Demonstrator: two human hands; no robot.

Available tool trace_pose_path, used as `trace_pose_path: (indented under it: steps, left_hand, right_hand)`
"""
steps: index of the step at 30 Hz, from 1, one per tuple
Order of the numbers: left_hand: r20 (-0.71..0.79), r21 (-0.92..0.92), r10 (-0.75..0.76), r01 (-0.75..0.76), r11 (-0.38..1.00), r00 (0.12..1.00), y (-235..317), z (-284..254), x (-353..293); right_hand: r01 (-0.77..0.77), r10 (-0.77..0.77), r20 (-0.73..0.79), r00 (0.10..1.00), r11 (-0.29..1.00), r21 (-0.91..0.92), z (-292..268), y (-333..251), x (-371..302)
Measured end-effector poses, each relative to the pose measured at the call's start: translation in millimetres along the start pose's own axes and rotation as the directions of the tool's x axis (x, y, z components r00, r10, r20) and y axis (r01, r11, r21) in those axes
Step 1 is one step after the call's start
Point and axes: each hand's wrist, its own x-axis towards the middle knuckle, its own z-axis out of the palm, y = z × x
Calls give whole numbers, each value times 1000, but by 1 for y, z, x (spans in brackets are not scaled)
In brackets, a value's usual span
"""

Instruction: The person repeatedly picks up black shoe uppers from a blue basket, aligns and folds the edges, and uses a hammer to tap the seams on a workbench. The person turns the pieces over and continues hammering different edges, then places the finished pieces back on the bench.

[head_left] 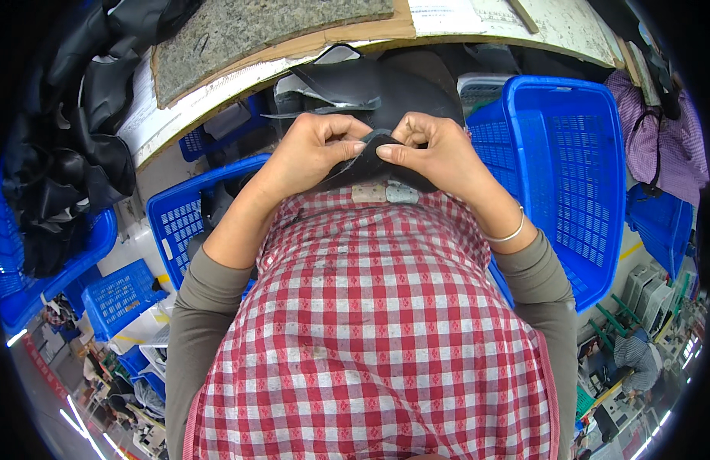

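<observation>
Between both hands, just above my lap, a black sheet piece, leather-like with a dark fuzzy face, is pinched along its upper edge. My left hand grips it between thumb and curled forefinger. My right hand has its thumb pressed on the piece near the middle, fingers folded behind. The thumbs are a short way apart. More black pieces with pale undersides lie just beyond my hands, against the table edge. The lower part of the held piece rests by my checked apron.
A worktable crosses the front, with a grey felt-like board on it. A large blue basket stands at my right, another blue basket at my left. Black pieces pile up at the far left. Checked purple cloth hangs far right.
</observation>
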Motion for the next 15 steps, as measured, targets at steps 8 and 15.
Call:
trace_pose_path:
  steps: [8,15]
  left_hand:
    - [56,-3,78,-78,997,995,-2,-3,4]
    - [76,-77,80,-74,994,994,-4,-5,8]
  right_hand:
    - [28,-28,-11,1000,999,-29,3,8,4]
    - [26,-27,-12,1000,999,-48,4,8,8]
